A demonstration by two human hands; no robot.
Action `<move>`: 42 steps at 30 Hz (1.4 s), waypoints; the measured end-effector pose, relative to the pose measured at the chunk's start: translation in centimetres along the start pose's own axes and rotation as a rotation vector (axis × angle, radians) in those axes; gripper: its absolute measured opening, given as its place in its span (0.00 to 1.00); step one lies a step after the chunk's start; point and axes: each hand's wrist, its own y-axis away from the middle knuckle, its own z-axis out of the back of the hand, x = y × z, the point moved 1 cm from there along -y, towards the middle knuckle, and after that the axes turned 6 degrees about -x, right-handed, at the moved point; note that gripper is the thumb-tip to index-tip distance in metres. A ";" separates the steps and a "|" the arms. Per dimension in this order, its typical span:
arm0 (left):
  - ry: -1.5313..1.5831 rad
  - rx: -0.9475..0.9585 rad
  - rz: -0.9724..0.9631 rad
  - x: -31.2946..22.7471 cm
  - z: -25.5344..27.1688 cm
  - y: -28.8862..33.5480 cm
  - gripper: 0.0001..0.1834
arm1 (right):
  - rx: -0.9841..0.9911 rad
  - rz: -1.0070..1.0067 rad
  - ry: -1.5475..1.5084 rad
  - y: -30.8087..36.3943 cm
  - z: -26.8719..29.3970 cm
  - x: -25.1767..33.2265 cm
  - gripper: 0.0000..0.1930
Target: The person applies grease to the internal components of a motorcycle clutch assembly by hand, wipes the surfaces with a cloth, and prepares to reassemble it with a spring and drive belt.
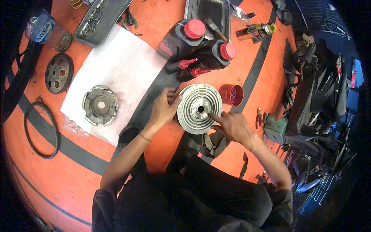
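Note:
A round grey metal pulley with concentric ridges and a dark hole at its hub is in front of me. My left hand is at its left rim, fingers curled and thumb against the edge. My right hand comes in from the right, its index finger stretched onto the face beside the hub and the other fingers loosely bent. Just right of the pulley stands a small red open can. Behind it are two dark bottles with red caps and two smaller ones with red nozzles.
On white paper at left lies a clutch assembly. A drive belt, a holed metal bell, a water bottle and a parts tray lie around it. Spray can far right; motorcycle at right.

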 end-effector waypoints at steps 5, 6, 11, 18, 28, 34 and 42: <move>-0.149 -0.044 -0.006 1.5 3.0 2.3 0.25 | -0.047 -0.538 -0.376 7.2 -4.6 0.3 0.31; -0.191 0.006 0.017 1.6 3.7 2.8 0.23 | -0.073 -0.659 -0.441 8.9 -7.3 0.7 0.36; -0.419 0.520 0.214 -1.0 6.5 4.9 0.19 | -0.211 -0.988 -0.511 12.3 -23.0 4.4 0.57; -0.239 0.908 -0.221 -8.9 1.6 6.9 0.18 | -0.539 -1.337 -1.218 14.9 -21.3 1.4 0.38; -0.581 0.666 -1.260 -8.9 -11.4 12.7 0.38 | -0.084 -1.182 -1.926 16.3 -9.7 6.2 0.23; -0.783 0.664 -1.329 -8.1 -11.0 13.9 0.26 | -0.076 -0.687 -1.797 17.6 -13.6 6.3 0.12; -0.407 0.676 -0.843 -8.3 -11.5 11.8 0.19 | -0.904 -0.821 -1.387 11.7 -9.1 6.8 0.08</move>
